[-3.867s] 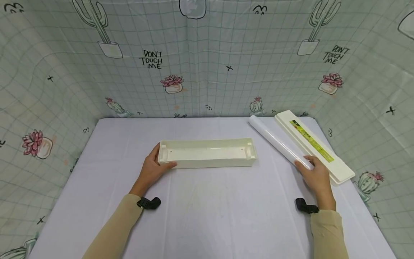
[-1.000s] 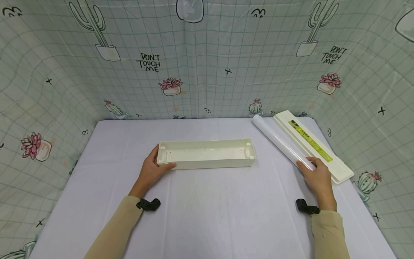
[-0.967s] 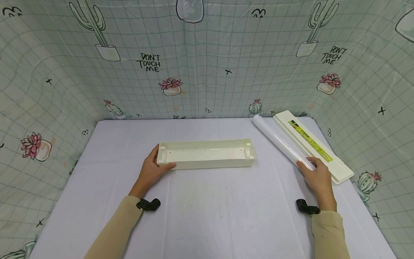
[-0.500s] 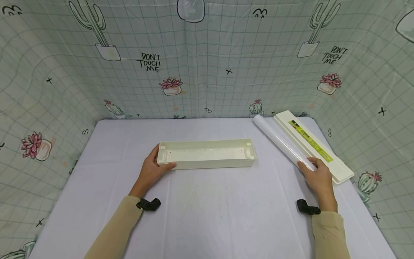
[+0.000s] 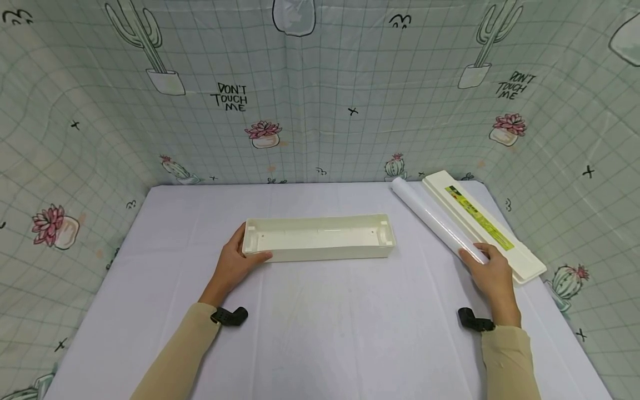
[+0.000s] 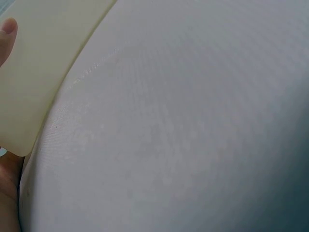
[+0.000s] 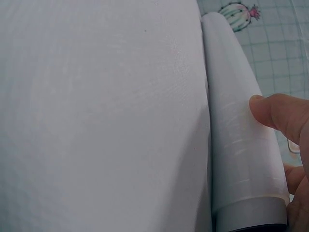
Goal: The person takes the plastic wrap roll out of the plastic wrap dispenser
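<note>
In the middle of the table lies a long cream plastic box (image 5: 320,253), its top side uncovered and nothing inside. My left hand (image 5: 236,264) grips its left end, thumb on the front wall and fingers behind the end. The left wrist view shows that thumb (image 6: 7,38) against the box's wall (image 6: 43,58). At the right, my right hand (image 5: 492,275) holds the near end of a roll of clear plastic wrap (image 5: 435,218), which slants away toward the table's back edge. In the right wrist view the thumb (image 7: 275,113) presses the roll's side (image 7: 241,140).
Beside the roll, on its right, a cream lid (image 5: 482,225) with a yellow-green label lies slanted near the table's right edge. A white cloth covers the table (image 5: 320,328). Patterned fabric walls (image 5: 320,83) rise behind it and at both sides.
The roll's far end has shifted slightly right, closer to the lid, since the oldest frame. Over the last second both hands, the box and the lid stay practically still.
</note>
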The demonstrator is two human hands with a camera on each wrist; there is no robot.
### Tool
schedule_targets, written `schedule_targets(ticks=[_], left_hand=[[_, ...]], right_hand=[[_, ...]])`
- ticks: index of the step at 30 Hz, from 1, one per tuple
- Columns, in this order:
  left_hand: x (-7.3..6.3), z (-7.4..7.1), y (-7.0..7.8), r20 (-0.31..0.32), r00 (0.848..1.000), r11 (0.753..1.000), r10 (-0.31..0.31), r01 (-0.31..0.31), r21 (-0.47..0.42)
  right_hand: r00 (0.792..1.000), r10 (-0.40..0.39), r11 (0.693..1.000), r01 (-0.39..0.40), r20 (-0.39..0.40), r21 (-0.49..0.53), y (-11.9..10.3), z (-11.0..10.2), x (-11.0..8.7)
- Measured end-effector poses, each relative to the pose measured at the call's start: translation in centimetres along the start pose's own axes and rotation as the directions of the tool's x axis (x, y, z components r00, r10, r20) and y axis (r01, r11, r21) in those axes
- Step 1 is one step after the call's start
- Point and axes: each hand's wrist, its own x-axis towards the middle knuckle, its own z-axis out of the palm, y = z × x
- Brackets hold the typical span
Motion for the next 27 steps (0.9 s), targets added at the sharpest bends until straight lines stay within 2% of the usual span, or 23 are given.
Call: schedule_targets(ticks=[18, 27], left_hand=[[0.01, -0.22, 0.03, -0.003, 1.000, 1.000, -0.024, 0.024, -0.018], [-0.07, -0.19, 0.22, -0.002, 1.000, 1.000, -0.022, 0.022, -0.021]], right_hand=[[1.000, 0.001, 1.000, -0.001, 0.004, 0.000, -0.15, 0.04, -0.18], [1.000, 0.028, 1.000, -0.028, 0.008, -0.014, 0.03, 0.21, -0.08]])
